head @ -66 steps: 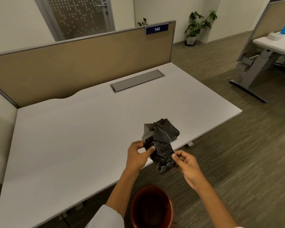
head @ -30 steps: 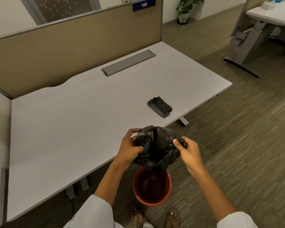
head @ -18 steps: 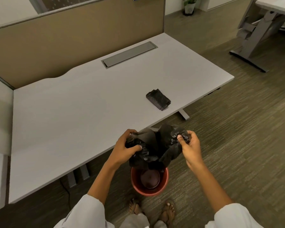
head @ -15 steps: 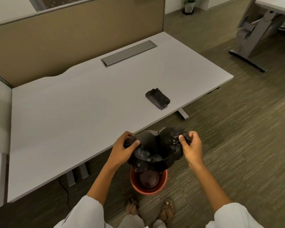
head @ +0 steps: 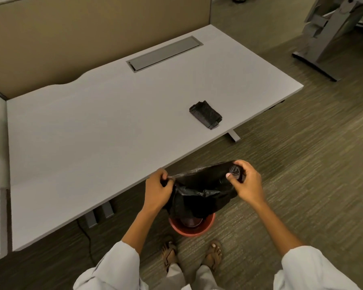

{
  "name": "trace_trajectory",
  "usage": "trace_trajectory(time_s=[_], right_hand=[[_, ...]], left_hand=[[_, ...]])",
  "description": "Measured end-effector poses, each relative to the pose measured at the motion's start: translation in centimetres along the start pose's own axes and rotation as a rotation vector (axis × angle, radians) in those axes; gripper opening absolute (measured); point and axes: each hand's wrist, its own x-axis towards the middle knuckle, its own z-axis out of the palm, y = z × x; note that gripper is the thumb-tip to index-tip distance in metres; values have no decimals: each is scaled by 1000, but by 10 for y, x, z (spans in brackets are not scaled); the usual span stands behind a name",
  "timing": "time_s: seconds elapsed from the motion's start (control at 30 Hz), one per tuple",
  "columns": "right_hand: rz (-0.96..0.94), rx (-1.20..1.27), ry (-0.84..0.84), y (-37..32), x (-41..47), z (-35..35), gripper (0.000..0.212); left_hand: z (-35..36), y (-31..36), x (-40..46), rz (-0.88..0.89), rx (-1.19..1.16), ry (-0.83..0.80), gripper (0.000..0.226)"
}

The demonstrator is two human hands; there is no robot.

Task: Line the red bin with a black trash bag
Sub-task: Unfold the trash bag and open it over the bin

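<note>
A black trash bag [head: 199, 191] hangs open between my two hands, its mouth stretched wide and its lower part dangling down over the red bin [head: 192, 228]. The bin stands on the carpet in front of my sandalled feet, mostly hidden by the bag; only its near rim shows. My left hand [head: 157, 190] pinches the bag's left edge. My right hand [head: 245, 181] grips the bunched right edge. Both hands hover just off the desk's front edge.
A folded stack of black bags [head: 205, 114] lies on the grey desk [head: 92, 130] near its right front edge. A beige partition [head: 71, 32] backs the desk. Another desk's metal leg [head: 327, 36] stands at the far right on the carpet.
My hands have pulled apart, stretching the bunched bag's mouth open. The bag now hangs lower toward the bin. Earlier, the folded stack was left on the desk.
</note>
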Motion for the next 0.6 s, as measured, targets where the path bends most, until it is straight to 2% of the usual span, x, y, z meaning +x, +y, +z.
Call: trace_trajectory(time_s=[0.1, 0.2, 0.27, 0.37, 0.43, 0.6], right_hand=[[22, -122, 39, -3, -5, 16, 77], [-1, -255, 65, -5, -7, 31, 84], [-48, -301, 20, -5, -7, 37, 76], [-111, -344, -48, -3, -6, 37, 39], [-138, -368, -68, -2, -4, 33, 21], [-155, -417, -91, 2, 3, 23, 27]], left_hand=[[1, -9, -4, 100, -16, -66, 36], [2, -13, -10, 192, -5, -106, 37], [1, -16, -11, 203, 39, -160, 31], [-1, -20, -11, 136, 126, -203, 35], [-3, -21, -9, 99, 172, -147, 32], [-5, -23, -7, -93, 199, 1, 16]])
